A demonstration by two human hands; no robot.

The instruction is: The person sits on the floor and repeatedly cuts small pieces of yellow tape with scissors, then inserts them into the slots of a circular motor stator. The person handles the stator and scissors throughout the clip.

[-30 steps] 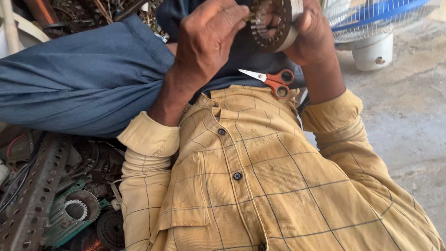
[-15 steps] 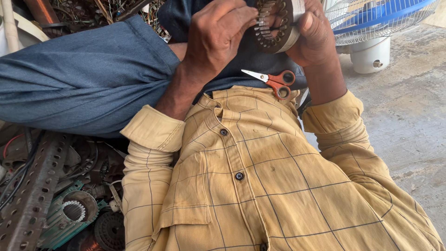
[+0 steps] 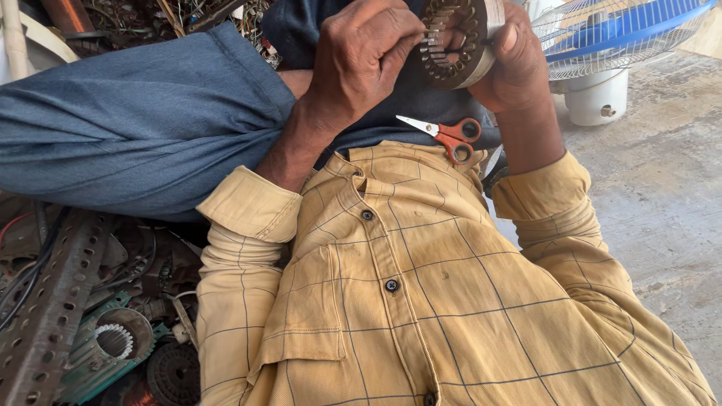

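Observation:
A round metal stator ring point(image 3: 453, 41) with slotted teeth inside is held up in front of my chest. My right hand point(image 3: 519, 68) wraps around its right side and grips it. On the ring's left edge, my left hand point(image 3: 361, 64) has its fingertips pinched against the teeth. Small scissors point(image 3: 450, 135) with orange handles lie on my lap just below the ring, blades pointing left. I wear a yellow checked shirt point(image 3: 421, 286), and my blue trouser leg point(image 3: 135, 128) stretches to the left.
Scrap metal lies at the lower left: a perforated angle bar point(image 3: 45, 323), a green motor housing point(image 3: 105, 346) and a dark gear point(image 3: 177, 372). Tangled wire point(image 3: 150, 15) is piled at the top left. A fan with blue blades point(image 3: 609, 37) stands on the concrete floor point(image 3: 669, 203) at the right.
My left hand has shifted slightly right and its fingers have closed in on the ring's left edge. The ring and my right hand have stayed almost in place.

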